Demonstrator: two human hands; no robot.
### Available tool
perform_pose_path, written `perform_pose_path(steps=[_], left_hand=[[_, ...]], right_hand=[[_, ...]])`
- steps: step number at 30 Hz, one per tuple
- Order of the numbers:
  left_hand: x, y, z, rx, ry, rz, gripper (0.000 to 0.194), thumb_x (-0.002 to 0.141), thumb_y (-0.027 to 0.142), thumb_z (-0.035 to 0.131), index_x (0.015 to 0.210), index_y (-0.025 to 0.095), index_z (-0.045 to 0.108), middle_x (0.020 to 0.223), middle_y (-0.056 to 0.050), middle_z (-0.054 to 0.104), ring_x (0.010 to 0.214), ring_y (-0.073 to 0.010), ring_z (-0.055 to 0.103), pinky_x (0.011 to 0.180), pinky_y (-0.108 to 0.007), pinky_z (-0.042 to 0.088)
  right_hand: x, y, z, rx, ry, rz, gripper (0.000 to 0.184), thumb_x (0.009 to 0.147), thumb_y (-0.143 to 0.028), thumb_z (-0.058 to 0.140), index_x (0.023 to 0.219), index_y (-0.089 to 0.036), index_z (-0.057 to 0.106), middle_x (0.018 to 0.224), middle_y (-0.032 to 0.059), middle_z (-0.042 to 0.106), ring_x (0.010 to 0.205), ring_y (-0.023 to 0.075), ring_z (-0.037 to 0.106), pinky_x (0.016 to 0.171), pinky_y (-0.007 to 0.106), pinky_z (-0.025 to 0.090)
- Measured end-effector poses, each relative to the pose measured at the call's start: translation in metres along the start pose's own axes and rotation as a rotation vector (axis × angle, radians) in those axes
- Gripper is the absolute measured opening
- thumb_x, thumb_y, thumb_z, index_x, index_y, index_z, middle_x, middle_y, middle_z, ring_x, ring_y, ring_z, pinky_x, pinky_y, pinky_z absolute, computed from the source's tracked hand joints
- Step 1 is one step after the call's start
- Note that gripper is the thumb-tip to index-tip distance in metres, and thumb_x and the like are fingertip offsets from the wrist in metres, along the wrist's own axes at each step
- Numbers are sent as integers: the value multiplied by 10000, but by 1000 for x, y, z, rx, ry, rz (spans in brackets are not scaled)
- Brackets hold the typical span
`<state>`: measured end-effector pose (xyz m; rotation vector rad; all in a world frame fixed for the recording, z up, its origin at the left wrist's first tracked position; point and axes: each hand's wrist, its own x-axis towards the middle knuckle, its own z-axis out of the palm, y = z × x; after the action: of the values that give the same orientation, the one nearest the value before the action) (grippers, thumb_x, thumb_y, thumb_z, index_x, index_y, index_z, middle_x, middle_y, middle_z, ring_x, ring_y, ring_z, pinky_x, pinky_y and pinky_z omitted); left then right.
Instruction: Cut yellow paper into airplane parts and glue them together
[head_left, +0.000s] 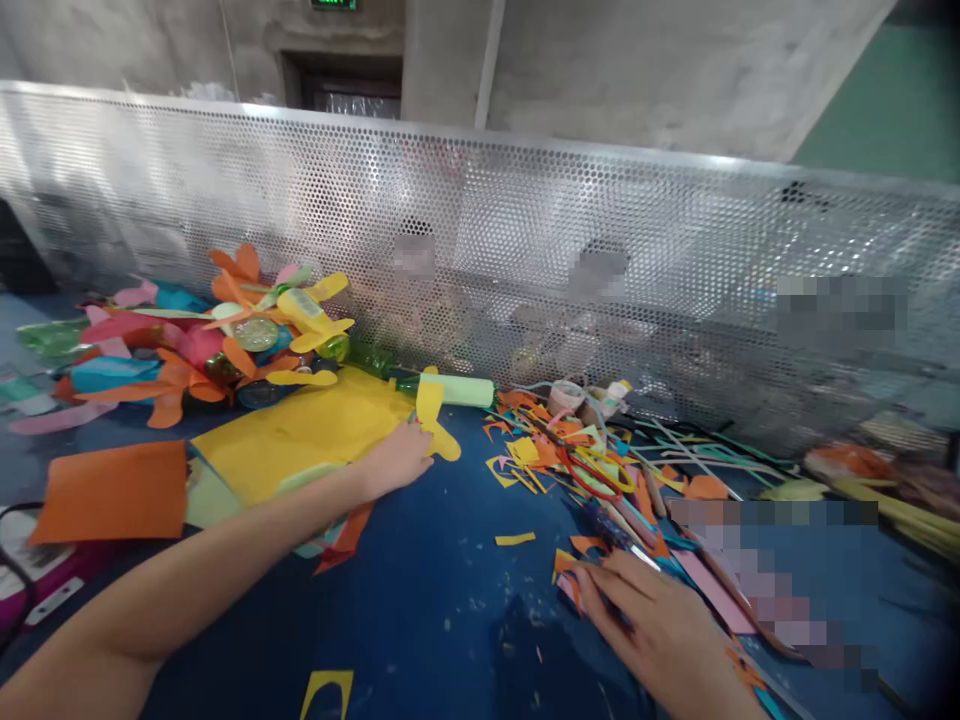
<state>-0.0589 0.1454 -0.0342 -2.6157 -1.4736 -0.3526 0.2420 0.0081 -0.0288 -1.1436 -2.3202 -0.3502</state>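
Left hand [397, 457]: fingers look pinched on yellow petal cutout [430, 403], likely steadying it by the green bottle [469, 391].
Bottle: on its side, near perforated panel [480, 210].
Right hand [649, 615]: fingers bent at paper scraps [568, 588]; grip hidden, can't tell.
Red scissors [590, 478]: among scraps, probably for easy reach.

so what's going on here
A person's left hand is at a yellow propeller beside a bottle wrapped in pale green; whether the grip is closed on it is unclear. The right hand is low by paper scraps, its grip also unclear. Yellow paper and a heap of colourful propellers lie to the left on the blue table; scissors lie to the right.
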Motion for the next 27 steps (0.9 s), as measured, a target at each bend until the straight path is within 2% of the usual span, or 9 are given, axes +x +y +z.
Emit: perform_pose_path(steps=[3,8,11,14,16,19,21,24,27], left_hand=[[1,2,-3,29,-7,17,206,819,211,464,897,110,626,903,-142,629,884,-269,580,783,-381,450],[-1,6,-3,31,0,73,218,825,138,420,906,88,616,881,-147,628,871,-267,582,776,-385,451],[-5,21,-6,27,5,111,252,815,55,370,863,67,618,838,-160,628,831,-269,592,775,-403,450],[-15,47,-12,18,1,179,297,789,-7,348,924,39,608,887,-190,628,848,-281,593,766,-419,457],[-26,67,-14,-13,9,292,333,814,17,363,1073,80,563,1004,-166,620,940,-263,575,809,-393,455],[-44,92,-12,-143,100,741,311,886,88,322,1058,138,577,1000,-131,646,921,-214,593,802,-346,478],[-53,100,-9,-187,113,910,328,911,109,287,1037,135,589,997,-130,656,895,-202,606,787,-327,490],[-56,99,-7,-289,60,925,333,924,130,281,1050,144,589,1020,-125,654,936,-208,601,797,-328,492],[-50,94,-9,-453,-20,864,309,920,153,318,1073,179,585,1058,-111,641,1006,-196,577,875,-328,463]], right_hand=[[1,0,1,13,-23,-4,261,884,-237,416,733,-212,627,643,34,597,579,145,593,547,260,435],[2,5,3,26,-68,70,294,894,-252,398,729,-204,637,696,51,621,639,145,611,583,251,457],[2,6,4,7,-98,107,311,893,-244,396,714,-203,646,728,55,633,659,146,614,595,253,461],[2,6,6,22,-126,133,326,893,-235,393,693,-201,648,749,52,642,674,141,614,612,249,463],[2,6,8,43,-130,166,271,885,-239,416,770,-200,658,792,53,655,718,145,617,650,251,468],[2,7,9,44,-156,242,200,873,-250,449,900,-201,641,850,49,666,777,155,617,695,257,459],[3,9,5,-11,-200,336,198,876,-278,442,890,-204,626,812,37,668,732,158,619,640,252,442],[5,13,-6,-184,-332,533,294,865,-407,438,732,-201,600,593,12,626,547,160,590,482,248,349],[4,19,-17,-373,-512,677,425,836,-509,427,594,-193,576,539,52,613,536,192,597,448,256,288]])
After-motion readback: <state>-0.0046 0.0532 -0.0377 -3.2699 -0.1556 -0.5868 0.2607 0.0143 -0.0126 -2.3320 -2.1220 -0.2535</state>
